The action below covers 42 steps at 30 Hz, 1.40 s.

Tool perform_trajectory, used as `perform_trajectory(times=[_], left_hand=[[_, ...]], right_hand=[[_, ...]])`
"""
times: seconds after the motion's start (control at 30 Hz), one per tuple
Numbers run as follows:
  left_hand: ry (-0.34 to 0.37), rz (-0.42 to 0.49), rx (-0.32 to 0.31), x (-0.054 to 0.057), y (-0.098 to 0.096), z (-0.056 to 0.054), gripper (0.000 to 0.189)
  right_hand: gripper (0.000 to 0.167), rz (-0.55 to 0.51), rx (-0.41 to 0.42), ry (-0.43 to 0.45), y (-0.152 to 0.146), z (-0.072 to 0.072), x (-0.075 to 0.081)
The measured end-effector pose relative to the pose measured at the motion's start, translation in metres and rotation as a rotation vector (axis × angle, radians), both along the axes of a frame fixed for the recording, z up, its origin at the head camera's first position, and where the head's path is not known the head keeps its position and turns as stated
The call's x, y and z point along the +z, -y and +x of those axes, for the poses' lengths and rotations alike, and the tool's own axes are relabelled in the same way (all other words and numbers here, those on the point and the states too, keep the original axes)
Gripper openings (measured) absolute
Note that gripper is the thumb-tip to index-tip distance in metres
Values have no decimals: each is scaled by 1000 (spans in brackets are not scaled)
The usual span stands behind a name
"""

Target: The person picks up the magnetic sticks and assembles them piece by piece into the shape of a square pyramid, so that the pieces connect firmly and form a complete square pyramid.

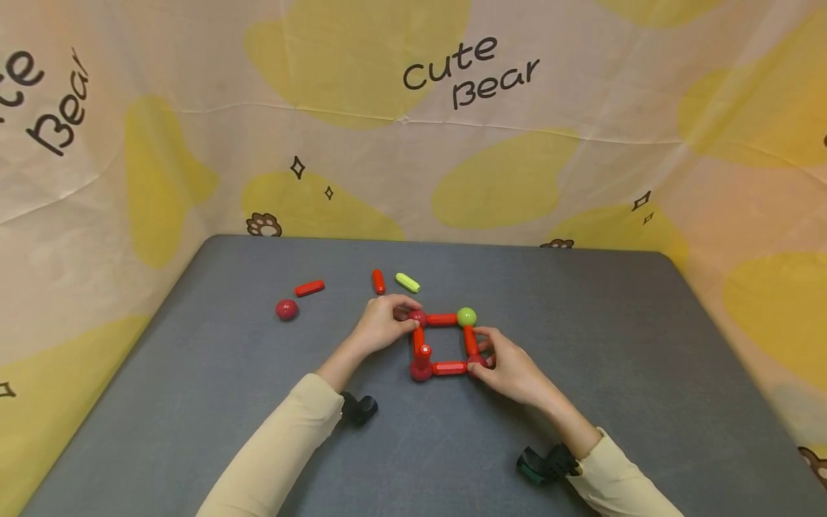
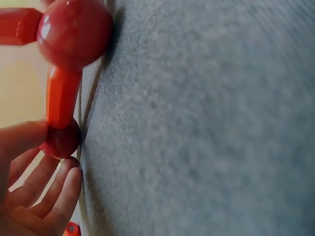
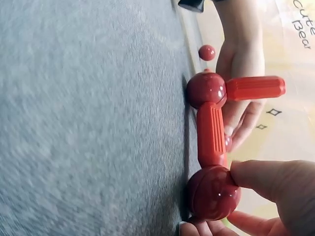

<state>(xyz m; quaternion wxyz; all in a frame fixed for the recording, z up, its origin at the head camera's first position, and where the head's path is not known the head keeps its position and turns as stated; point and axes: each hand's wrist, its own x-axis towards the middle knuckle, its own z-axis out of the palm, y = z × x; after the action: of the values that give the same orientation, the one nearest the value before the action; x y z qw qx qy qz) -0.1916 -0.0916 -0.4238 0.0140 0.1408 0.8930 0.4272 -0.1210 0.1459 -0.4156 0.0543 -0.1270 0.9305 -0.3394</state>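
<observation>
A square of red rods and balls lies on the grey table, with a green ball (image 1: 466, 317) at its far right corner. My left hand (image 1: 380, 327) pinches the red ball (image 2: 63, 142) at the far left corner between thumb and fingers. At the near right corner, my right hand (image 1: 512, 368) grips another red ball (image 3: 212, 194), thumb on one side and fingers on the other. From the near left ball (image 1: 421, 371), one red rod (image 3: 256, 88) stands upright. A front rod (image 1: 449, 368) joins the two near balls.
Beyond the left hand lie a loose red ball (image 1: 287, 309), a red rod (image 1: 309, 288), a second red rod (image 1: 378, 281) and a yellow-green rod (image 1: 408, 282). A patterned cloth (image 1: 362, 143) rises behind the table (image 1: 581, 301). Dark wrist-worn devices (image 1: 548, 465) hang under both sleeves.
</observation>
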Motion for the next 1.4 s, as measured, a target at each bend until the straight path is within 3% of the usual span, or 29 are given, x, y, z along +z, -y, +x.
perform_trajectory(times=[0.2,0.53,1.0,1.4], left_hand=[[-18,-55,-9,0,7,6,21],[-7,-103,-39,3,17,22,21],[6,-118,-83,5,23,41,23],[5,-94,-92,3,24,44,23]], right_hand=[[42,14,1,-64,-5,-8,0],[29,25,6,-73,-7,-22,-3],[27,18,39,-61,-6,-29,0],[28,36,-1,-14,-4,-29,1]])
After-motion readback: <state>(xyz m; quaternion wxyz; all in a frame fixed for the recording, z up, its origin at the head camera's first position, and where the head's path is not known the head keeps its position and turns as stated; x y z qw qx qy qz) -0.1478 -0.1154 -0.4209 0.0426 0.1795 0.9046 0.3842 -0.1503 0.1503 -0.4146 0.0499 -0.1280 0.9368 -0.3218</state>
